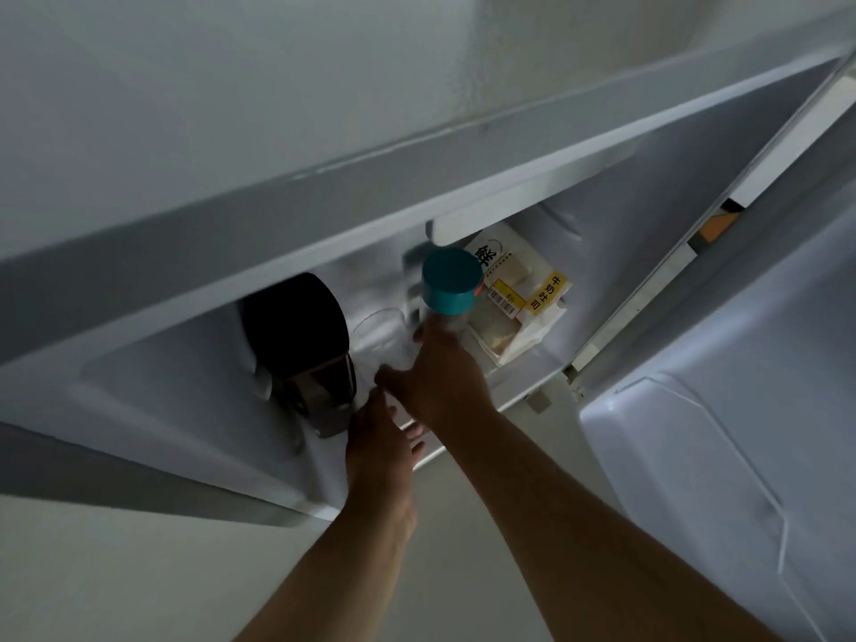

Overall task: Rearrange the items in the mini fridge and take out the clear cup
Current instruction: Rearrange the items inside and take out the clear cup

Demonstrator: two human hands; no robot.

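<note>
Clear cup (377, 333) upright, frame centre | just left of right hand (437, 368) wrapped round teal-capped bottle (447, 294) | left hand (382, 444) nearer, fingers spread, empty

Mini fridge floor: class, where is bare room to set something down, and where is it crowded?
Bare: the floor left of the black jug. Crowded: the middle, where the clear cup, teal-capped bottle, both hands (right, left) and the bread bag sit close together.

One teal-capped bottle (448, 289), one clear cup (377, 333), one black container (301, 335), one bread bag (519, 294).
</note>
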